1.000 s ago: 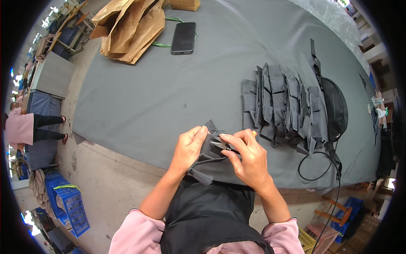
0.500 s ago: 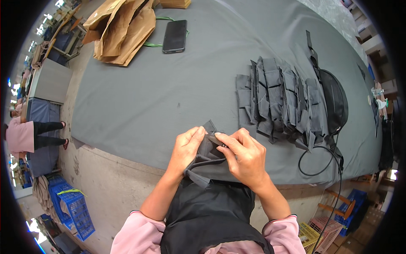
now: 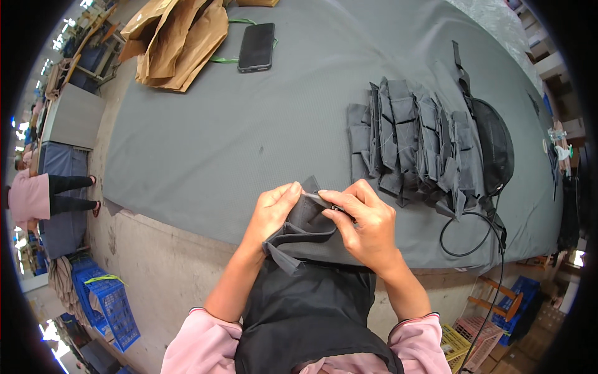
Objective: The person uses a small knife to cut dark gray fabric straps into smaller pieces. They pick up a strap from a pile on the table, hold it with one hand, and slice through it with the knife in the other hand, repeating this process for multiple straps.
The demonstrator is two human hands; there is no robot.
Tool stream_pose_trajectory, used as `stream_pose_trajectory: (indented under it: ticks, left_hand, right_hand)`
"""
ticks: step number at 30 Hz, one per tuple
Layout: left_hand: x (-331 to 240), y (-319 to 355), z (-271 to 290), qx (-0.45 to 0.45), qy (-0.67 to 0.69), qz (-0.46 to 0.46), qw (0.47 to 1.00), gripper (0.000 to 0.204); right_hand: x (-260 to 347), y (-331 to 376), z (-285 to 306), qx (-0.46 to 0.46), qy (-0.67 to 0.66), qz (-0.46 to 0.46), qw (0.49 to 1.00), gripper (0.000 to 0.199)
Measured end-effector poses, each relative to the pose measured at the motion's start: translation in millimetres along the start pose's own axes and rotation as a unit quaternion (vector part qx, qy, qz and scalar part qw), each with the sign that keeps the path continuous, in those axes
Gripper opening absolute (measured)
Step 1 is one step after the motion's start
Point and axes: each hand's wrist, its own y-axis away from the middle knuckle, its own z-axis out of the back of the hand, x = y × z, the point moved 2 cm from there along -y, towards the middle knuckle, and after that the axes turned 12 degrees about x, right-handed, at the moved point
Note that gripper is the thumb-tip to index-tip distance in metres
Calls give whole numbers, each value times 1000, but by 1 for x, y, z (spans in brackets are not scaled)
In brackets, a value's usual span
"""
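Observation:
A dark grey sewn fabric piece (image 3: 304, 214) hangs at the table's front edge, held between my two hands. My left hand (image 3: 265, 218) is closed on its left side, thumb and fingers pinching near the upper edge. At the opposite side my right hand (image 3: 369, 227) pinches the same edge. A small dark object shows under the right fingers; what it is I cannot make out. Folded bands of the piece droop below the hands, over the black apron (image 3: 305, 311). To the right lies a pile of similar grey fabric pieces (image 3: 405, 137) with loose threads.
The grey-covered table (image 3: 205, 149) carries a brown paper bag (image 3: 180, 50), a phone (image 3: 256, 48), and a black pouch bag (image 3: 492, 143) with a strap. A black cable (image 3: 443, 240) loops off the right front. Blue crates (image 3: 118, 308) stand on the floor; a person (image 3: 34, 193) stands far left.
The fabric between my hands is opened wider and its folded bands have shifted slightly left. My right hand has moved a little to the right. Both hands keep hold.

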Motion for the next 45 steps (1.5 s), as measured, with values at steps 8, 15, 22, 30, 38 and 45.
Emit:
stream_pose_trajectory:
  ticks: [8, 15, 22, 30, 38, 45]
  left_hand:
    - [1, -2, 14, 115, 6, 120, 986, 31]
    - [3, -1, 12, 154, -7, 119, 981, 32]
    - [8, 1, 7, 172, 10, 146, 974, 35]
    - [13, 1, 10, 200, -17, 153, 967, 36]
    - [8, 1, 5, 234, -40, 182, 954, 37]
    - [20, -2, 8, 234, -63, 201, 949, 34]
  right_hand:
    - [-4, -12, 22, 139, 68, 100, 983, 23]
    - [3, -19, 22, 202, 118, 220, 947, 24]
    - [4, -16, 18, 227, 55, 257, 938, 14]
    - [-1, -17, 20, 227, 120, 250, 934, 12]
    - [2, -16, 20, 204, 122, 303, 923, 9]
    - [4, -17, 19, 196, 134, 313, 919, 8]
